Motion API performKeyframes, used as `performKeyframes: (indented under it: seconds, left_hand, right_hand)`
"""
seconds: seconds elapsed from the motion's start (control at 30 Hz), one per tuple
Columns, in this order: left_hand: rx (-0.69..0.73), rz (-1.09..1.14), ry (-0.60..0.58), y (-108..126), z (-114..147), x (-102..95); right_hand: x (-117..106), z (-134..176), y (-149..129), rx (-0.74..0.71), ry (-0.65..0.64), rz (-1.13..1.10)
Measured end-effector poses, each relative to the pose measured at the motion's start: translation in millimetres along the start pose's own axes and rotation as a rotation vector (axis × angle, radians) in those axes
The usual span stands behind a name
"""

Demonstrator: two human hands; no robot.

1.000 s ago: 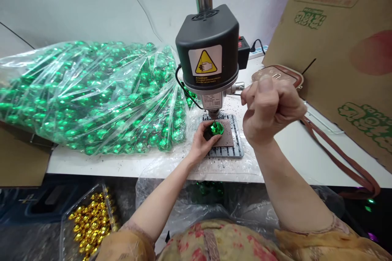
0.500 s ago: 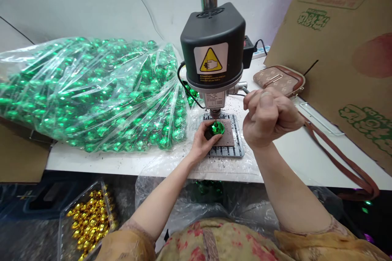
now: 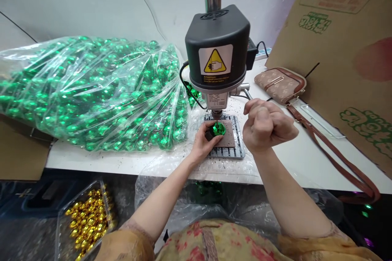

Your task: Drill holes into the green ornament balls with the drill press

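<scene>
My left hand [image 3: 204, 140] pinches a shiny green faceted ball [image 3: 219, 129] between thumb and fingers, on a flat board [image 3: 229, 140] over the slotted metal base [image 3: 240, 153] of a small drill press [image 3: 218, 51]. The press's chuck [image 3: 217, 114] is right above the ball. Whether the bit touches the ball, I cannot tell. To the right, my right hand [image 3: 268, 125] is closed in a fist round the end of the press's feed lever [image 3: 247, 93]. Most of the lever's grip is hidden inside the fingers. Dark shavings lie scattered around the base.
A large clear bag of green balls [image 3: 101, 94] covers the table's left side. At right lie a patterned purse [image 3: 277, 83] with a brown strap [image 3: 333, 155] and a big cardboard box [image 3: 343, 49]. Below the table edge, a clear bin [image 3: 102, 195] holds gold balls.
My right hand has come down slightly with the lever. My left hand stays on the green ball. The view has shifted a little, so the press appears further right.
</scene>
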State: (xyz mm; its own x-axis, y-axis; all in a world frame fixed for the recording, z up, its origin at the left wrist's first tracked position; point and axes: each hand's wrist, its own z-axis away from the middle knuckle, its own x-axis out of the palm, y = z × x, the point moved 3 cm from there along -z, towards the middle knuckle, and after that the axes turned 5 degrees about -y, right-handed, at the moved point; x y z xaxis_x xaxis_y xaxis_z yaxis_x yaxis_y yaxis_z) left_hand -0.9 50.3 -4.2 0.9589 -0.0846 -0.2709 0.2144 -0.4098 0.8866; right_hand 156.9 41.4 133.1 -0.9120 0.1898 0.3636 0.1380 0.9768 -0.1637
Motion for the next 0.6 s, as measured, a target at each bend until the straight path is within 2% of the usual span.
performKeyframes:
  seconds: [0.13, 0.27, 0.4, 0.47, 0.5, 0.6]
  left_hand:
    - [-0.024, 0.013, -0.004, -1, 0, 0.7]
    - [-0.03, 0.013, 0.016, 2, 0, -0.5]
    - [0.033, -0.117, 0.039, 21, 21, -7.2]
    - [0.092, -0.166, -0.054, 36, 46, -10.0]
    - [0.107, -0.182, -0.143, 44, 61, -10.8]
    - [0.034, -0.245, -0.525, 58, 113, -12.6]
  right_hand:
    - [9, -23, -2, 0.153, 0.097, 0.082]
    - [23, -56, 3, 0.378, 0.023, 0.126]
    - [25, -68, 7, 0.398, 0.0, 0.116]
    - [24, -66, 8, 0.398, -0.003, 0.122]
    - [24, -66, 7, 0.4, -0.004, 0.122]
    - [24, -64, 6, 0.387, 0.015, 0.09]
